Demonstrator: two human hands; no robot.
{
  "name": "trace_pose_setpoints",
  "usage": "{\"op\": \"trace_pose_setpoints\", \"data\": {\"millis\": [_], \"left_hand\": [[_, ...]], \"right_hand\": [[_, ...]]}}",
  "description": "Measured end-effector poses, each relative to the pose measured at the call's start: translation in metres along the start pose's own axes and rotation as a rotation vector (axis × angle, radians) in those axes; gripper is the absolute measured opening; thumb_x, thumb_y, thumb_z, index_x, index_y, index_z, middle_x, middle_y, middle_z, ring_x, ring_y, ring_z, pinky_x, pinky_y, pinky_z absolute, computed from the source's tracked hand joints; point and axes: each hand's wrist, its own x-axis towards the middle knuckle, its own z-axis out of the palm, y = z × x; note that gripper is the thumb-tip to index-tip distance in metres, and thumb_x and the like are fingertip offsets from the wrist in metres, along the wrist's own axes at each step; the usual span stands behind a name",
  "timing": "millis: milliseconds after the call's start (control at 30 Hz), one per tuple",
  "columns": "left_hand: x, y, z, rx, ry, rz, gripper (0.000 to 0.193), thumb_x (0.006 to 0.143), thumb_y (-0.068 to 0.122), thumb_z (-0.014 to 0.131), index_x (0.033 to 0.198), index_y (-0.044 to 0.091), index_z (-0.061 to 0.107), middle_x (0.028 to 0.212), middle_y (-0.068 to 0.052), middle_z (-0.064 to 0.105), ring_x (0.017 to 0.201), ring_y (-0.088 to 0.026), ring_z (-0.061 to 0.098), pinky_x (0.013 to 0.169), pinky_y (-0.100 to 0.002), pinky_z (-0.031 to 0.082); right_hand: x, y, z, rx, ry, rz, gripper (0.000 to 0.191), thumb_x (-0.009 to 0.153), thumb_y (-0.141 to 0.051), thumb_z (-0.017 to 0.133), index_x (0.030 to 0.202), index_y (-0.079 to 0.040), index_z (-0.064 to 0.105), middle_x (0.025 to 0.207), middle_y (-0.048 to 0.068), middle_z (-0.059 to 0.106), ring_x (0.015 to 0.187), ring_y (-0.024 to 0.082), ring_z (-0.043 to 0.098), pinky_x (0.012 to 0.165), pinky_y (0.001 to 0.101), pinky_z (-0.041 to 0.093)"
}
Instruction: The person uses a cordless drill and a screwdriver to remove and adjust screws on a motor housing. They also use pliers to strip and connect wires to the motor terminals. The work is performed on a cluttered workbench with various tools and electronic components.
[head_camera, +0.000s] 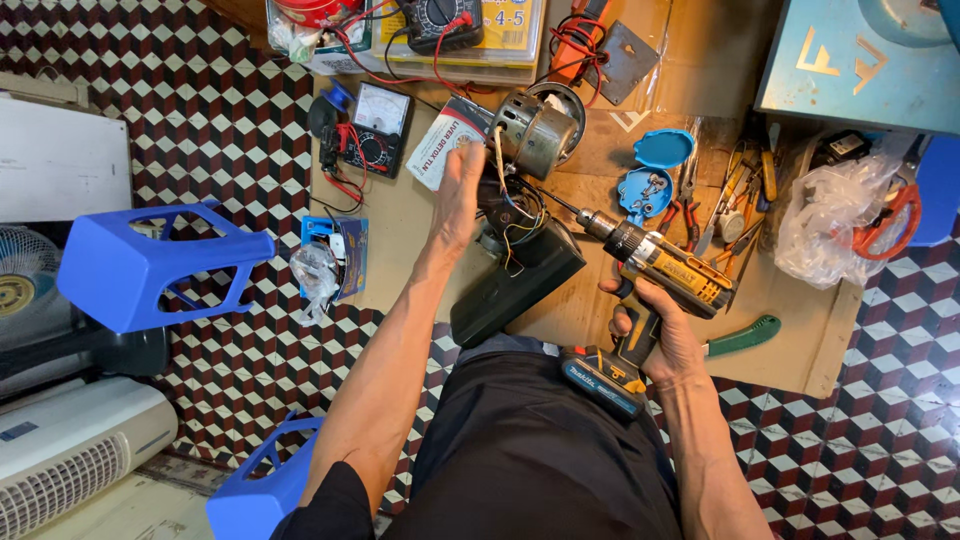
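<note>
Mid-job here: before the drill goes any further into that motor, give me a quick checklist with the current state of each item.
1. Right hand grips the cordless drill by its handle: ok.
2. Bit aimed at the motor: ok.
3. Left hand steadies the motor: ok.
4. Loose wires clear of the bit: not ok, they hang beside it.
5. Bit seated in a screw: cannot tell.

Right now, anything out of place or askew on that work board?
Yes. The motor lies tipped on its side, loose wires spilling out beside the left hand. The right hand holds the cordless drill. Two blue stools are toppled over.
</note>
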Motion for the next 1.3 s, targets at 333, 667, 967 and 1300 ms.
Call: {"op": "trace_pose_setpoints", "data": {"millis": [333, 667, 967, 1300], "left_hand": [[0.037, -0.027, -0.012, -0.473, -0.181, -0.37, 0.057, 0.088, 0.059, 0.071, 0.118, 0.012, 0.066, 0.101, -0.005, 0.068, 0.09, -0.018, 0.07, 0.078, -0.036, 0.058], [0.047, -0.052, -0.008, -0.415, -0.251, -0.373, 0.053, 0.091, 0.058, 0.064, 0.117, 0.013, 0.066, 0.103, -0.004, 0.07, 0.089, -0.016, 0.071, 0.078, -0.035, 0.06], [0.041, -0.048, 0.011, -0.306, -0.116, -0.262, 0.06, 0.092, 0.061, 0.056, 0.126, 0.012, 0.066, 0.109, -0.002, 0.073, 0.092, -0.014, 0.072, 0.077, -0.031, 0.06], [0.031, -0.038, 0.011, -0.227, -0.133, -0.334, 0.06, 0.087, 0.068, 0.057, 0.107, 0.014, 0.072, 0.092, -0.004, 0.073, 0.081, -0.015, 0.07, 0.07, -0.031, 0.059]], "right_hand": [[0.017, 0.022, 0.003, 0.069, 0.012, -0.015, 0.038, 0.094, -0.017, 0.071, 0.126, -0.003, 0.056, 0.11, 0.025, 0.072, 0.062, 0.02, 0.063, 0.056, 0.0299, 0.054], [0.018, 0.045, -0.01, 0.2, 0.05, -0.055, 0.036, 0.094, -0.015, 0.07, 0.125, -0.002, 0.058, 0.111, 0.025, 0.072, 0.063, 0.02, 0.064, 0.055, 0.0292, 0.055], [0.021, 0.054, -0.016, 0.217, -0.035, -0.043, 0.038, 0.094, -0.016, 0.068, 0.126, 0.003, 0.059, 0.112, 0.024, 0.072, 0.065, 0.02, 0.064, 0.056, 0.0297, 0.055], [0.028, 0.065, -0.031, 0.238, -0.096, -0.034, 0.039, 0.093, -0.02, 0.071, 0.124, 0.001, 0.06, 0.111, 0.02, 0.073, 0.065, 0.018, 0.065, 0.052, 0.0303, 0.056]]}}
